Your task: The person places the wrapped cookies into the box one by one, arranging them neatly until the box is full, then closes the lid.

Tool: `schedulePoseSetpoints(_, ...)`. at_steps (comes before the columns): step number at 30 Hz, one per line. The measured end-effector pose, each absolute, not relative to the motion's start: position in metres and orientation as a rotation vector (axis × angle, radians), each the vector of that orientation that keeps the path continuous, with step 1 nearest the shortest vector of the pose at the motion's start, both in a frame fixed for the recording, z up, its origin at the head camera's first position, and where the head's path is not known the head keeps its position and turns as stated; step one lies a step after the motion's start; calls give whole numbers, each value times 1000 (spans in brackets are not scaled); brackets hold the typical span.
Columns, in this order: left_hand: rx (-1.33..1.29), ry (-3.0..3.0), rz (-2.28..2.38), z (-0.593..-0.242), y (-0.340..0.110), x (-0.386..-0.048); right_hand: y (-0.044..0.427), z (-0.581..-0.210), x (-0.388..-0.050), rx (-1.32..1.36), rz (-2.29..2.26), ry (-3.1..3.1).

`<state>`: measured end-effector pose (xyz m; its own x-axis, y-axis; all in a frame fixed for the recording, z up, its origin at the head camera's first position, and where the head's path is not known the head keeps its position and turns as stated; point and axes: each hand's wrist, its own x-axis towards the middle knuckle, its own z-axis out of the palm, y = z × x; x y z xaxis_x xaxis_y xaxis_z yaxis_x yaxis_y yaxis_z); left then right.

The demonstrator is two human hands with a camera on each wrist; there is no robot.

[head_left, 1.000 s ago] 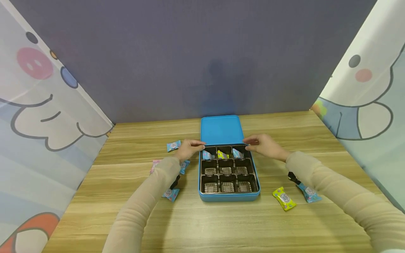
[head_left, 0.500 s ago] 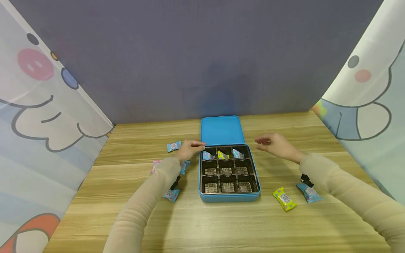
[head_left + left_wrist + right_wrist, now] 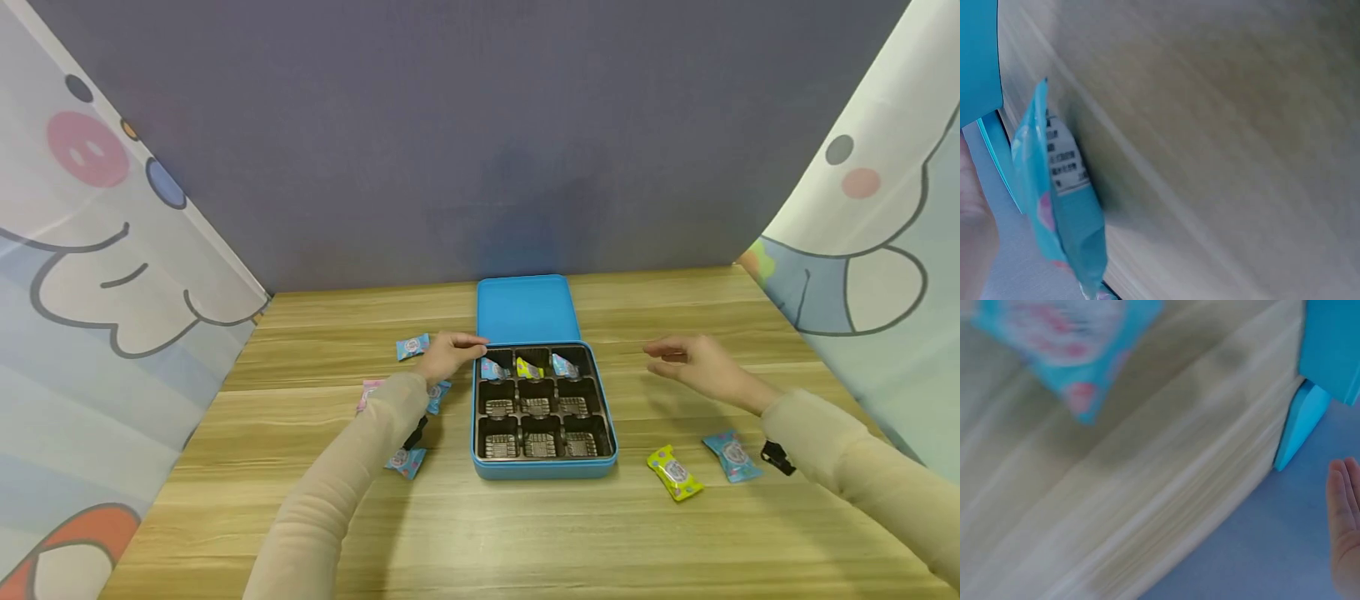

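Observation:
A blue tin box (image 3: 543,469) stands in mid-table with a dark divided tray (image 3: 553,385) inside. Along the tray's back row sit a blue candy (image 3: 492,368), a yellow candy (image 3: 528,368) and another blue candy (image 3: 564,365), one per compartment. My left hand (image 3: 444,356) is at the box's back left corner, fingers fairly straight, fingertips at the rim. Apart from the box on its right side, my right hand (image 3: 697,365) hovers over the table, fingers extended and holding nothing. In the right wrist view only part of this hand (image 3: 1346,525) shows.
The blue lid (image 3: 527,308) lies flat behind the box. Right of it are a yellow candy (image 3: 674,472) and a blue candy (image 3: 732,456). Blue candies (image 3: 412,347) and a pink one (image 3: 369,392) lie left, some partly behind my sleeve. A grey panel (image 3: 480,142) closes the back.
My right hand has left the box's back right corner and moved away to the right. My left hand has stayed at its corner. The candies have not moved.

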<state>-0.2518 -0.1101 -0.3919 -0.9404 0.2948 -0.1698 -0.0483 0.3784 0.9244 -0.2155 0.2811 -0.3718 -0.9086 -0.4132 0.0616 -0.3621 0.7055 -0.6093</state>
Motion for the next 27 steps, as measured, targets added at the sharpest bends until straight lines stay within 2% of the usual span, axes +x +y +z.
schedulePoseSetpoints(27,229,2358,1563,-394,-111,-253,346,-402,-167,-440,-927,2827)
